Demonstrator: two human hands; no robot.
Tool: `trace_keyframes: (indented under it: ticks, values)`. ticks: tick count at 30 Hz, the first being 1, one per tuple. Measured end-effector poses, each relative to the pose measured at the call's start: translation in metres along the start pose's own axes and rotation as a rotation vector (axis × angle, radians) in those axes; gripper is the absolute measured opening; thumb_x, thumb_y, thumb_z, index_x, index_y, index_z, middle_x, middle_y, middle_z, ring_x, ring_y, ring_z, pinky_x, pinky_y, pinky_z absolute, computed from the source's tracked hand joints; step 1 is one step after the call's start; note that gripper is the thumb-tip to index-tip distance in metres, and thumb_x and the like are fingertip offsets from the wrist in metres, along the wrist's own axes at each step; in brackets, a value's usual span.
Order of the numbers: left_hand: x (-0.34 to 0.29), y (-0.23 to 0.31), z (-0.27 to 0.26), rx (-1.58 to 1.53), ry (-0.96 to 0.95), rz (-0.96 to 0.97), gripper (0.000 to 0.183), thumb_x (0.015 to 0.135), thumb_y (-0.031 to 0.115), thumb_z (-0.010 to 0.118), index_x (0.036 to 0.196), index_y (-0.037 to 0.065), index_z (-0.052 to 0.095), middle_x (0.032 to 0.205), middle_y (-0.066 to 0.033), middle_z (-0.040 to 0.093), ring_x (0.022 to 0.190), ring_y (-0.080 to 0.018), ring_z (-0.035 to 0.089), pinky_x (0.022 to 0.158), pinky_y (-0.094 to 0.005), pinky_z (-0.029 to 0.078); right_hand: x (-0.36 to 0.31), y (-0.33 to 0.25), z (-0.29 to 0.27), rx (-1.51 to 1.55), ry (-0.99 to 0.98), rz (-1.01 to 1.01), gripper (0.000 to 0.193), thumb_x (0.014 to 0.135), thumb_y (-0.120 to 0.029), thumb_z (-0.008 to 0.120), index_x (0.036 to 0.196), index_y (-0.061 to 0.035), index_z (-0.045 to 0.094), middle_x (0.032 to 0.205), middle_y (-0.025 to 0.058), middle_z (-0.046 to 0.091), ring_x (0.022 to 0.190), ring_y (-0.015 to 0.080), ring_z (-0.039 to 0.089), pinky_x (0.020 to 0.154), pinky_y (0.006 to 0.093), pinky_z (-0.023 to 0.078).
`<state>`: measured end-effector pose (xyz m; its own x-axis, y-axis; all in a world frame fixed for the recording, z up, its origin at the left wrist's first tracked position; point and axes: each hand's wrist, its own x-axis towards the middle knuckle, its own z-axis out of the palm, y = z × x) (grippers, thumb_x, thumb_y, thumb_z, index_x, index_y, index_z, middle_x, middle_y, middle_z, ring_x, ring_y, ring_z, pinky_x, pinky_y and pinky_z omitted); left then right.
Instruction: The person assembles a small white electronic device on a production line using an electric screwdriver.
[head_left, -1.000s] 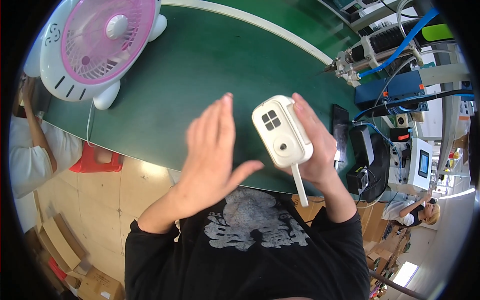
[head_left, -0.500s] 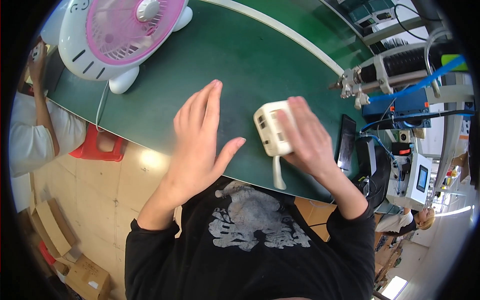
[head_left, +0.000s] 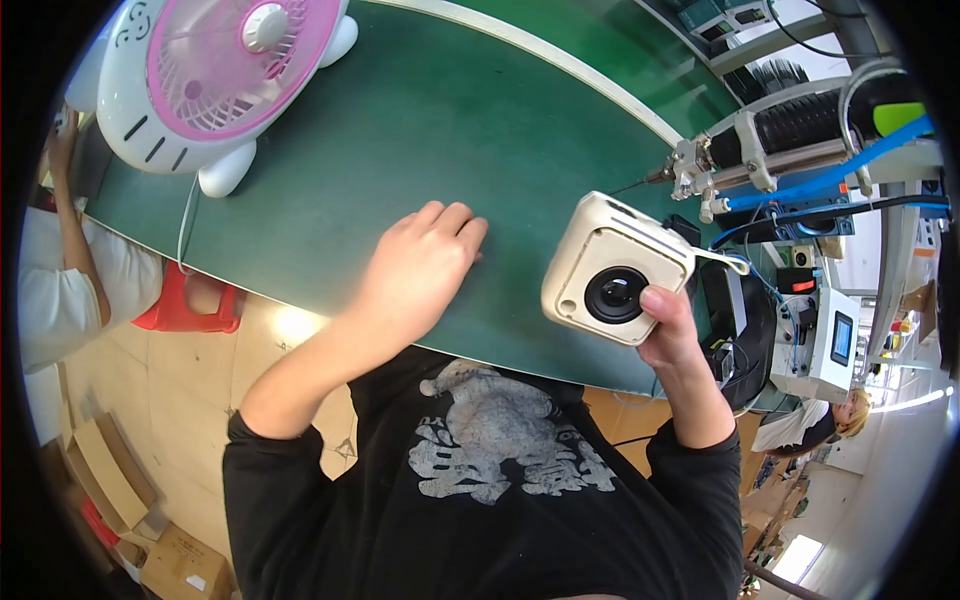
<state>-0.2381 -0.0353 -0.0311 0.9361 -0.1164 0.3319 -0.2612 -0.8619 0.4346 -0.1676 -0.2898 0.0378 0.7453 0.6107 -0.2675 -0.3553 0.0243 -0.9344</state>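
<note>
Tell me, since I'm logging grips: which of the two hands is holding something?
The right hand, gripping the cream box-shaped device with a round black lens; the left hand rests on the green table.

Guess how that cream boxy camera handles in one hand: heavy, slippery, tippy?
Probably light: the right hand holds the cream camera up alone. Its smooth rounded shell looks somewhat slippery. The white strap looks floppy.

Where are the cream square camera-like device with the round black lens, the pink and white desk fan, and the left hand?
Cream square camera-like device (head_left: 612,272), head view, front face beside the lens.
Pink and white desk fan (head_left: 215,75), head view, pink grille.
Left hand (head_left: 418,272), head view, back of hand.
</note>
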Motion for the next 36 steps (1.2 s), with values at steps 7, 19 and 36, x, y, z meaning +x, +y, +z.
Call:
trace_keyframes:
  ticks: [7, 19, 36]
  values:
    - [0.029, -0.023, 0.024, 0.166, -0.116, 0.202, 0.013, 0.083, 0.012, 0.064, 0.09, 0.003, 0.058, 0.088, -0.0093, 0.057, 0.087, -0.0265, 0.059, 0.077, -0.0381, 0.051, -0.001, 0.018, 0.005, 0.153, -0.038, 0.092, 0.09, 0.073, -0.041, 0.073, 0.143, 0.0052, 0.04, 0.133, 0.0258, 0.056, 0.119, 0.037, 0.061, 0.101, 0.0459, 0.053]
    - [0.113, -0.077, 0.028, 0.108, -0.001, 0.139, 0.013, 0.09, 0.012, 0.063, 0.09, 0.0, 0.058, 0.09, -0.014, 0.061, 0.093, -0.0318, 0.062, 0.079, -0.0424, 0.052, -0.016, 0.011, 0.023, 0.271, -0.141, 0.016, 0.081, 0.079, -0.033, 0.079, 0.14, 0.005, 0.042, 0.13, 0.0158, 0.06, 0.116, 0.0214, 0.062, 0.099, 0.0356, 0.051]
    - [0.008, 0.037, -0.024, -1.486, -0.164, -0.164, 0.065, 0.09, 0.02, 0.072, 0.141, -0.009, 0.044, 0.123, -0.0134, 0.063, 0.108, -0.0176, 0.06, 0.099, -0.0323, 0.045, -0.025, 0.003, 0.042, 0.206, -0.117, 0.044, 0.075, 0.085, -0.029, 0.076, 0.142, 0.0045, 0.041, 0.134, 0.0157, 0.057, 0.122, 0.0227, 0.057, 0.103, 0.0366, 0.047]
